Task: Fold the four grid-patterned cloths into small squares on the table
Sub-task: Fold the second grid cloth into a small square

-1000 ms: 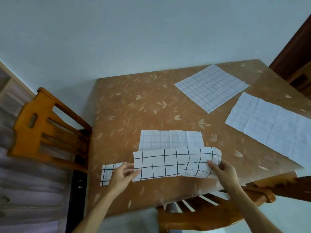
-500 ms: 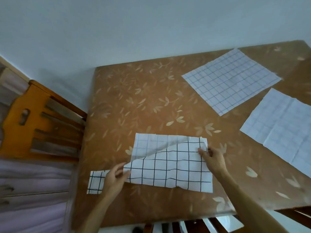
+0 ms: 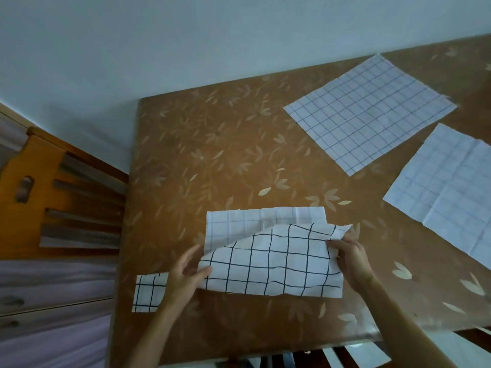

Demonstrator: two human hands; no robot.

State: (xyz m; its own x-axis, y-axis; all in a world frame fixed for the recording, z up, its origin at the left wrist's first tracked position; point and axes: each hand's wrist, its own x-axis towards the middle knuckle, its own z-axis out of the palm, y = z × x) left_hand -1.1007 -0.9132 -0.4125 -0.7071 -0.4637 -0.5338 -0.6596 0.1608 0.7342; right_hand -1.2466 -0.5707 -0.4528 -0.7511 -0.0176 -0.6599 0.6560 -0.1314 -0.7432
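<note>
A white cloth with bold black grid lines (image 3: 273,258) lies near the table's front edge, its near layer folded over the faint-gridded underside (image 3: 239,221). My left hand (image 3: 183,277) pinches the fold's left corner. My right hand (image 3: 350,256) pinches the right corner, lifted slightly off the table. A small folded grid cloth (image 3: 148,292) sits to the left, partly under my left wrist. Two flat cloths lie at the right: a fine-gridded one (image 3: 369,112) at the back and a pale creased one (image 3: 451,189) nearer.
The brown leaf-patterned table (image 3: 212,155) stands against a pale wall. A wooden chair (image 3: 39,203) stands at the table's left side. Another chair's slats (image 3: 345,357) show under the front edge.
The view has come closer and shifted. My hands brought the near edge over the cloth toward the far edge; the right corner is now raised in my right hand.
</note>
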